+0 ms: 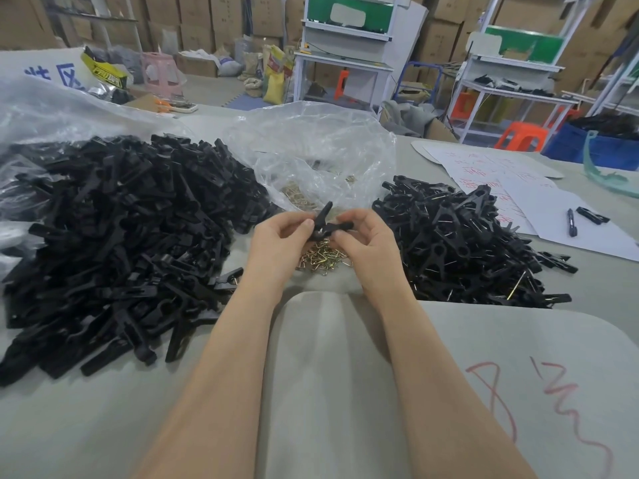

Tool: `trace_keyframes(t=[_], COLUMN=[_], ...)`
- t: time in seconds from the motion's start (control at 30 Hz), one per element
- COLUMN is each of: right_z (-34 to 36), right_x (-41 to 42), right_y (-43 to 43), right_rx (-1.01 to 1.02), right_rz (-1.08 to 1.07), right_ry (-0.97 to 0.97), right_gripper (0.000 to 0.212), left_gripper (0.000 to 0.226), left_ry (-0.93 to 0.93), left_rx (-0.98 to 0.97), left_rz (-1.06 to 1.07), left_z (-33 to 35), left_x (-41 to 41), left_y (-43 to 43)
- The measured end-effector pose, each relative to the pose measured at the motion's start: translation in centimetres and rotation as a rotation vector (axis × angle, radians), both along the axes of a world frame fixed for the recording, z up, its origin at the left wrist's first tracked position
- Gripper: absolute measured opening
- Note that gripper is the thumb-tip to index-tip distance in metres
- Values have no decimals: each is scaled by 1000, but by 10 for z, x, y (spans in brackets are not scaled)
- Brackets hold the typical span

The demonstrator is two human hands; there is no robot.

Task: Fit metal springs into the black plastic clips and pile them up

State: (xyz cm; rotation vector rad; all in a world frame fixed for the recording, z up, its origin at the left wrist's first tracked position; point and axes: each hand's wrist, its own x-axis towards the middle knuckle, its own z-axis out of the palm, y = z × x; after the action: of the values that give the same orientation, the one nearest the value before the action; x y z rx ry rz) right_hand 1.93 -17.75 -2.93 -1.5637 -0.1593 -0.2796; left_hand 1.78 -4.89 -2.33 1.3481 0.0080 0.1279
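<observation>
Both hands (328, 233) around angular black plastic clip (330, 224).

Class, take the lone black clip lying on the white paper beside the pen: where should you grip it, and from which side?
I'd pinch the lone clip across its narrow middle from above: it lies flat, long sides free, pen on its left.

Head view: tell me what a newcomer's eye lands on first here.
The huge heap of black clip parts sprawling over the left of the table strikes first, with a smaller pile of sprung clips on the right. Dead centre, the left hand and right hand pinch one black clip above a little heap of brass-coloured springs, in front of a crumpled clear bag.
</observation>
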Motion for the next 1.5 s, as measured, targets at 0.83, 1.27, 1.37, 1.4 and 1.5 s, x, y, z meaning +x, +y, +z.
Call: trace_keyframes(t=[0.83, 1.27, 1.37, 1.4, 1.5], right_z=[3, -19, -21, -20, -19], right_x=[-3, 1, 1, 0, 0], right_y=[2, 21, 18, 16, 14], right_rx=[87, -1033, -879, -802, -640], right_rz=[56, -184, -190, -199, -213], right_ry=[78, 205, 150, 140, 121], right_gripper=[30, 35, 22, 16, 6], left_gripper=[16, 5, 5, 5, 6], left_ry=[-205, 192, 223, 225, 219], left_rx=[652, -436, -485, -496, -513], left_rz=[94, 171, 186, 180, 144], left_z=[-6, 1, 0, -1, -2], left_x=[-4, 2, 4, 5, 6], left_y=[-1, 16, 16, 17, 16])
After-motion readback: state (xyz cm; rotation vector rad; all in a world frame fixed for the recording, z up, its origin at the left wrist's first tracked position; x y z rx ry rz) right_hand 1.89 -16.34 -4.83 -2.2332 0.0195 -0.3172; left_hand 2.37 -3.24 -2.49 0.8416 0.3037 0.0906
